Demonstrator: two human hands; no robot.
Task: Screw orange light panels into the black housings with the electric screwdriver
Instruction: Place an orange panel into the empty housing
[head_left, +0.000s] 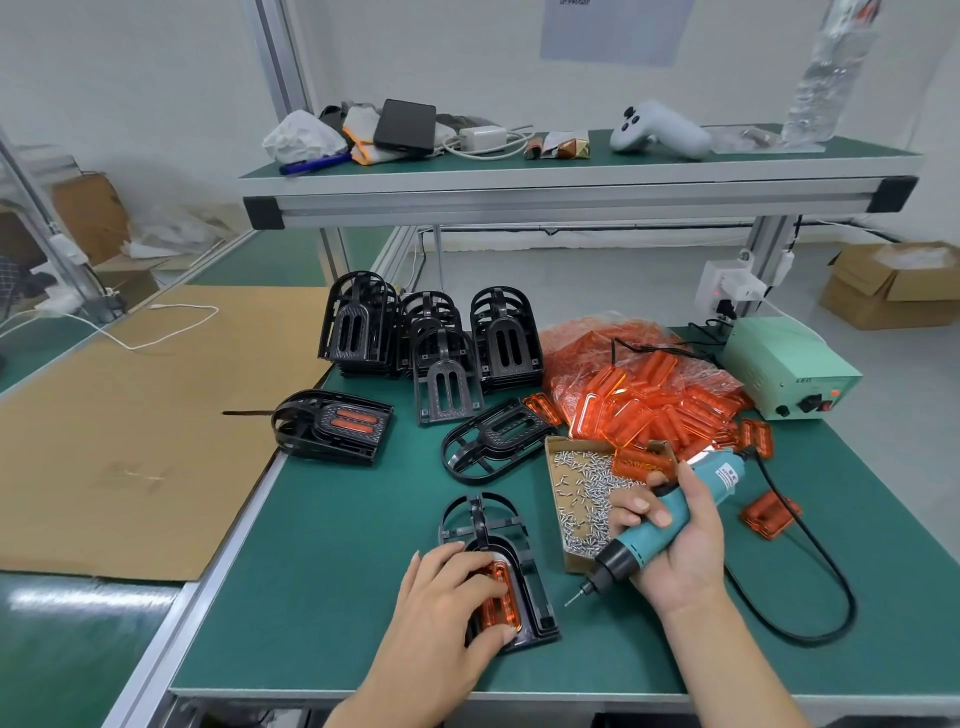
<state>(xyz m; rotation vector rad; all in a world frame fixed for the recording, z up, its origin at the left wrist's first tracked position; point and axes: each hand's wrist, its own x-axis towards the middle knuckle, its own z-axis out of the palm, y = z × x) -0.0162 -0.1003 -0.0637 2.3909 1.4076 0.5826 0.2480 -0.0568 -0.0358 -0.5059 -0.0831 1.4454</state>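
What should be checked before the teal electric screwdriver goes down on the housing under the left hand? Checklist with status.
1. Orange translucent light panel seated in black plastic housing: cannot tell, fingers cover it.
2. Housing held steady: ok, left hand presses on it.
3. Teal electric screwdriver gripped: ok, right hand wraps the body.
4. Screw on bit tip: cannot tell, too small.
5. Small silver screws in open cardboard tray: ok, plenty beside the right hand.
6. Black power cord clear of housing: ok, loops off to the right.
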